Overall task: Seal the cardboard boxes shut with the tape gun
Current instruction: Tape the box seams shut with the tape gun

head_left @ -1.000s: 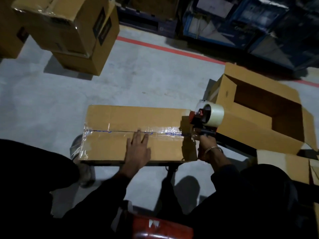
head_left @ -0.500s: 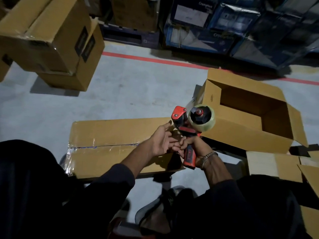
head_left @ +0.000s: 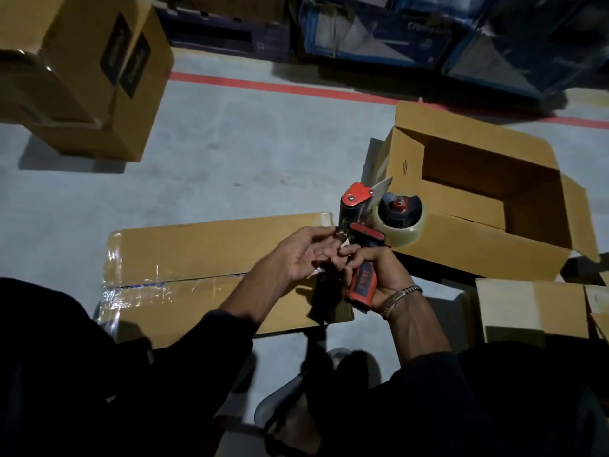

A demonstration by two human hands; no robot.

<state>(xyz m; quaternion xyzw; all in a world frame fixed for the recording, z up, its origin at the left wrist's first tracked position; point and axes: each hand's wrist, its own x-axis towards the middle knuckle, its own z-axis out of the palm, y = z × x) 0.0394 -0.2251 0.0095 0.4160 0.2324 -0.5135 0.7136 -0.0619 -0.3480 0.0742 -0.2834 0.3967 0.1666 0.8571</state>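
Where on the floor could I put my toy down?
Bare grey floor lies between the stacked boxes, the red line and the taped box. It is crowded by the open box and both hands.

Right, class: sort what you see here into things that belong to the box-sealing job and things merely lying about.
Part of the job:
tape gun, held by the right hand
left hand, at the gun's front end
taped box
open box

Lying about:
stacked boxes
blue cartons
red floor line

red-and-black tape gun (head_left: 361, 255), brown cardboard boxes (head_left: 197, 255), grey floor (head_left: 247, 143) with red line (head_left: 280, 87)
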